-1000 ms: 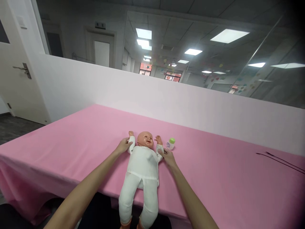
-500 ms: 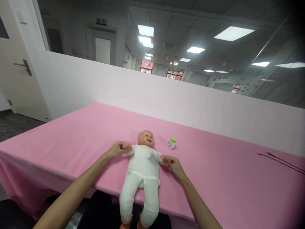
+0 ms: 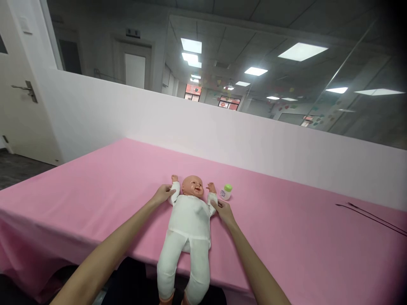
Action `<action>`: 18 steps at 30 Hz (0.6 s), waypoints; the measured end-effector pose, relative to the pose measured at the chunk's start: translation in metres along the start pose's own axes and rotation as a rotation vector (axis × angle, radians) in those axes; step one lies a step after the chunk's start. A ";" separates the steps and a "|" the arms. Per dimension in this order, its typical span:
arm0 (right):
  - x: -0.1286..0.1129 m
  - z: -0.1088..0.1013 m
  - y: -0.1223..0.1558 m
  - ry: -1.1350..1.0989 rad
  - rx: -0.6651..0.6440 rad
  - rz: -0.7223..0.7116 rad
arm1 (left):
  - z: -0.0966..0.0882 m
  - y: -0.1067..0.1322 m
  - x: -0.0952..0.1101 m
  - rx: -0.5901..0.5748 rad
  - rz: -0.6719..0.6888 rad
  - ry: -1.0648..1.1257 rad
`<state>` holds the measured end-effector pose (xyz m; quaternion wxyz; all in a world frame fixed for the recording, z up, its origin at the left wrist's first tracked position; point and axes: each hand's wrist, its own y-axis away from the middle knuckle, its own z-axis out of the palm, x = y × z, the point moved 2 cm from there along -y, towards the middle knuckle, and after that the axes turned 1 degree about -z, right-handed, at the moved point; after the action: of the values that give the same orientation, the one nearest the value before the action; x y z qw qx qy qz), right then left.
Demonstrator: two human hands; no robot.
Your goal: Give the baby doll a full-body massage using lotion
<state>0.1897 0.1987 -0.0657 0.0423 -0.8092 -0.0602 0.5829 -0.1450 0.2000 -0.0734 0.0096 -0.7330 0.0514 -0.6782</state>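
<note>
So the doll (image 3: 190, 220) lies face-up on the pink table (image 3: 286, 237), arms raised beside its head; left hand (image 3: 163, 195) and right hand (image 3: 224, 210) each pinch a sleeve, legs untouched.

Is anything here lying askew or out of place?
The baby doll in white clothes overhangs the pink table's near edge with its legs. The small white bottle with green cap lies tipped beside it.

Doll (image 3: 190, 220) lying on its back on the table (image 3: 95, 203) at lower centre of the frame, legs hanging over the near edge, left hand (image 3: 163, 194) at its left-frame arm, right hand (image 3: 224, 210) at the other, small bottle (image 3: 226, 192) just right of the head, partition wall (image 3: 254, 140) behind the table, door (image 3: 19, 84) at upper left.
</note>
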 end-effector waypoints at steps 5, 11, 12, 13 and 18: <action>-0.007 -0.021 0.026 -0.141 -0.175 -0.030 | -0.023 0.030 0.003 -0.257 0.144 0.046; 0.004 -0.022 0.056 -0.088 -0.334 -0.093 | -0.033 0.060 -0.008 -0.398 0.227 -0.107; 0.006 -0.021 0.058 -0.093 -0.308 -0.094 | -0.032 0.062 -0.007 -0.383 0.221 -0.106; 0.007 -0.020 0.058 -0.106 -0.263 -0.094 | -0.031 0.063 -0.005 -0.360 0.208 -0.093; 0.002 -0.023 0.052 -0.211 0.030 0.003 | -0.024 0.056 0.009 -0.091 0.122 0.069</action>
<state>0.2148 0.1471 -0.0671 0.0469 -0.7427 -0.0544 0.6658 -0.1718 0.1451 -0.0675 0.0159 -0.7043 0.1269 -0.6983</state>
